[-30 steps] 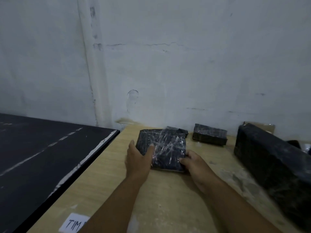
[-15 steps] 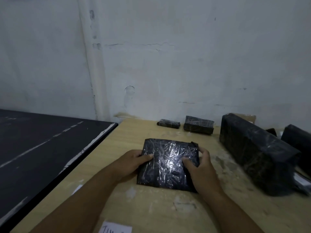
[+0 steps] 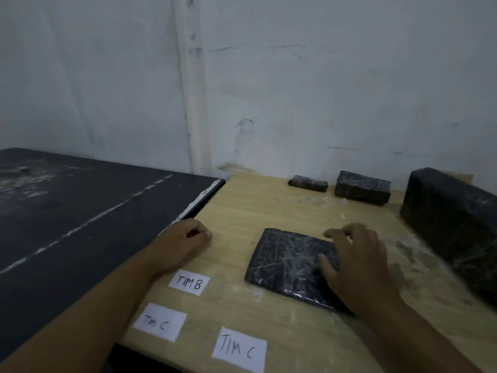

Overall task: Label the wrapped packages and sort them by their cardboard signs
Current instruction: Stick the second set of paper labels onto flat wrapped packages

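A flat black package wrapped in clear film [image 3: 285, 265] lies on the wooden table [image 3: 242, 211]. My right hand [image 3: 357, 267] rests flat on its right half, fingers spread. My left hand [image 3: 185, 240] sits on the bare wood to the package's left, fingers curled loosely, holding nothing. Three white paper labels lie near the front edge: "TIM B" [image 3: 189, 282], "TIM C" [image 3: 159, 322] and a second "TIM C" [image 3: 239, 349].
A large black wrapped block [image 3: 454, 222] stands at the right. Two smaller wrapped packages [image 3: 362, 186] [image 3: 308, 182] lie by the white wall. A black table [image 3: 67, 224] adjoins on the left.
The flat package has been drawn from near the wall toward me and set down. My left hand let go and moved left onto the wood. The view tilted down, showing the labels.
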`<state>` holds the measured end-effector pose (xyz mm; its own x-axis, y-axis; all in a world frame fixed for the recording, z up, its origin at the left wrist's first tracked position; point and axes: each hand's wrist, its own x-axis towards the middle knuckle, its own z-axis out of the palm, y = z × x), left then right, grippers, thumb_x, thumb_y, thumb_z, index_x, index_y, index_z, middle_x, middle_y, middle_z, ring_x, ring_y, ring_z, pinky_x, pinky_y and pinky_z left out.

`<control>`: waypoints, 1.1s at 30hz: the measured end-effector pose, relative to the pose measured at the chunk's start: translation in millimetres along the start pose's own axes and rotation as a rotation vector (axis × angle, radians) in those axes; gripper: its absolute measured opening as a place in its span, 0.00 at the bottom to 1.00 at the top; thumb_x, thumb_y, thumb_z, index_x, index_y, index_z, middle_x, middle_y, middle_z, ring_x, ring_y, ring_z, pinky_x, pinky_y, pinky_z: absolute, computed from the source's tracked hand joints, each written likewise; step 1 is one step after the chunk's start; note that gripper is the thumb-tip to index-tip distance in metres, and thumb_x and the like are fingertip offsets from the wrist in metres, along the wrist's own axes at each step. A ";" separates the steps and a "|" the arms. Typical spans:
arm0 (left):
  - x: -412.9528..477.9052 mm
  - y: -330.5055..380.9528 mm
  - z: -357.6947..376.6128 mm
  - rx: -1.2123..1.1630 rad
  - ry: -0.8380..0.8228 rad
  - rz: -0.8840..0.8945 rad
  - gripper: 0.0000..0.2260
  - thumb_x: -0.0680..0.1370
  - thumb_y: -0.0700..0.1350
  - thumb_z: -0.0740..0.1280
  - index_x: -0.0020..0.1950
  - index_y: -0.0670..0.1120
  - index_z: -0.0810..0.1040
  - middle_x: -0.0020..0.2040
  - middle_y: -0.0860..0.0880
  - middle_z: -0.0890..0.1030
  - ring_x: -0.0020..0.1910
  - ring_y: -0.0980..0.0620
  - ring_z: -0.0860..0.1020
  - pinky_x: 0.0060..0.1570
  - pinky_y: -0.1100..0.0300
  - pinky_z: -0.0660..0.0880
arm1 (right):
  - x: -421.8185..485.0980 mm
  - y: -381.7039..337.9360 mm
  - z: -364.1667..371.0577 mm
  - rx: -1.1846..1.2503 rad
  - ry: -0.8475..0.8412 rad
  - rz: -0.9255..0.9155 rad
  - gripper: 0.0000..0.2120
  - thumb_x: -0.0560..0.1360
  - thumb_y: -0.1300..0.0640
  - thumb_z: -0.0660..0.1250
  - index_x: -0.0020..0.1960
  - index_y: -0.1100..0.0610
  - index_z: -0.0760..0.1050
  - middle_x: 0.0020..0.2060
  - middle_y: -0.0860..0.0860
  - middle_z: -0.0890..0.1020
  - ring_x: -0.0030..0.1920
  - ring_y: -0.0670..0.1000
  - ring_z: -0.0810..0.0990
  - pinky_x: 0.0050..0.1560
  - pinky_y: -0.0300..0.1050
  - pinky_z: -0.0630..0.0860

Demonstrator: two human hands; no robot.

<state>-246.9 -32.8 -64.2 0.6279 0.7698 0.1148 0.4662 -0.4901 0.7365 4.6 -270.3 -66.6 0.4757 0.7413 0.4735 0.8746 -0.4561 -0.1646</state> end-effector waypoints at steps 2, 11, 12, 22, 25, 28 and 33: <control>-2.8 -9.1 1.7 -0.053 0.072 -0.007 0.10 0.80 0.53 0.67 0.45 0.50 0.82 0.43 0.52 0.84 0.43 0.53 0.82 0.47 0.52 0.79 | 0.9 -29.6 -2.6 0.058 0.033 -0.198 0.09 0.74 0.49 0.71 0.50 0.53 0.81 0.45 0.51 0.77 0.46 0.54 0.75 0.46 0.49 0.69; 6.3 -21.2 3.0 -0.203 0.194 0.032 0.15 0.82 0.51 0.65 0.38 0.47 0.83 0.32 0.49 0.80 0.32 0.53 0.75 0.39 0.55 0.72 | 7.4 -146.3 15.3 0.308 -0.482 -0.466 0.08 0.82 0.51 0.58 0.53 0.54 0.72 0.50 0.48 0.68 0.49 0.49 0.67 0.47 0.44 0.68; 6.1 -20.8 3.1 -0.239 0.210 0.025 0.16 0.82 0.50 0.65 0.37 0.46 0.83 0.31 0.48 0.79 0.31 0.52 0.73 0.37 0.56 0.71 | 8.5 -150.7 16.9 0.290 -0.481 -0.450 0.06 0.82 0.52 0.59 0.49 0.54 0.69 0.49 0.48 0.67 0.47 0.49 0.66 0.41 0.42 0.66; 11.9 -22.6 4.7 -0.241 0.200 0.030 0.15 0.81 0.52 0.65 0.38 0.48 0.82 0.30 0.41 0.74 0.28 0.51 0.68 0.33 0.57 0.67 | 8.5 -150.0 14.5 0.214 -0.514 -0.299 0.08 0.81 0.51 0.60 0.54 0.54 0.74 0.52 0.50 0.74 0.53 0.52 0.73 0.54 0.45 0.69; 12.1 -22.7 5.4 -0.230 0.201 0.030 0.15 0.81 0.52 0.65 0.38 0.47 0.82 0.31 0.40 0.76 0.28 0.52 0.68 0.34 0.58 0.67 | 6.3 -155.5 15.8 0.255 -0.520 -0.239 0.07 0.81 0.52 0.61 0.52 0.55 0.75 0.50 0.50 0.76 0.51 0.51 0.75 0.53 0.45 0.72; 11.4 -21.9 5.4 -0.216 0.201 0.018 0.15 0.81 0.52 0.65 0.38 0.47 0.82 0.31 0.45 0.75 0.29 0.53 0.69 0.34 0.57 0.68 | 7.1 -160.1 18.9 0.180 -0.563 -0.246 0.05 0.80 0.59 0.60 0.50 0.57 0.75 0.49 0.52 0.76 0.50 0.52 0.76 0.46 0.44 0.67; 9.6 -22.2 5.0 -0.193 0.193 0.029 0.15 0.81 0.53 0.65 0.38 0.48 0.82 0.31 0.43 0.75 0.29 0.53 0.69 0.34 0.56 0.68 | 5.5 -165.8 17.7 0.036 -0.611 -0.338 0.13 0.77 0.63 0.60 0.39 0.52 0.58 0.37 0.48 0.61 0.43 0.52 0.65 0.45 0.45 0.57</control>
<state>-248.1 -16.6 -82.8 0.5007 0.8290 0.2491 0.3104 -0.4406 0.8423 -136.1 -181.9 -52.0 0.1357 0.9885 -0.0665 0.9814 -0.1433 -0.1277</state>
